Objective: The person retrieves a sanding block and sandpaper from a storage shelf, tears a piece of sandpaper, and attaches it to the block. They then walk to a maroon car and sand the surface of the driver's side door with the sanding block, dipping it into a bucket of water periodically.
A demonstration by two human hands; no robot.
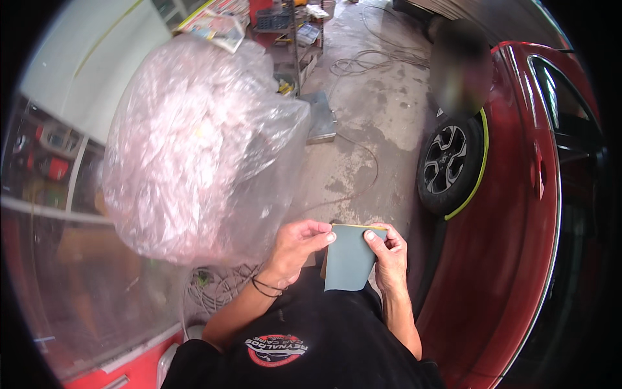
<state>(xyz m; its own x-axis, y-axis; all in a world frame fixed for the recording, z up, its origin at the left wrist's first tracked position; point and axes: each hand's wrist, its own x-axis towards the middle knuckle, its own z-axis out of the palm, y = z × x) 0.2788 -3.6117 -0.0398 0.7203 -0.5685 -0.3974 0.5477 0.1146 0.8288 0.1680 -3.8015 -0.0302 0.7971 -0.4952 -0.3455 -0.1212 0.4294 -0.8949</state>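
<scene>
My left hand (pixel 301 246) pinches the top left corner of a grey-green rectangular sheet (pixel 346 269), which looks like abrasive paper and has a thin yellow edge along its top. My right hand (pixel 387 256) grips the sheet's upper right, thumb on the front and fingers behind it. The sheet hangs in front of my dark shirt. To my right stands a dark red car (pixel 492 246), its wheel (pixel 447 162) bordered by yellow-green tape (pixel 478 185) along the arch. A large crumpled mass of translucent plastic sheeting (pixel 181 149) fills the space to my left.
A metal shelf (pixel 298 35) with bins and a grey metal box (pixel 321 123) stand ahead-left. Hoses (pixel 363 61) snake over the stained concrete floor (pixel 343 168), with coils (pixel 207 285) at lower left. A glass-fronted cabinet (pixel 84 259) lines the left. A blurred shape (pixel 460 65) is beside the car.
</scene>
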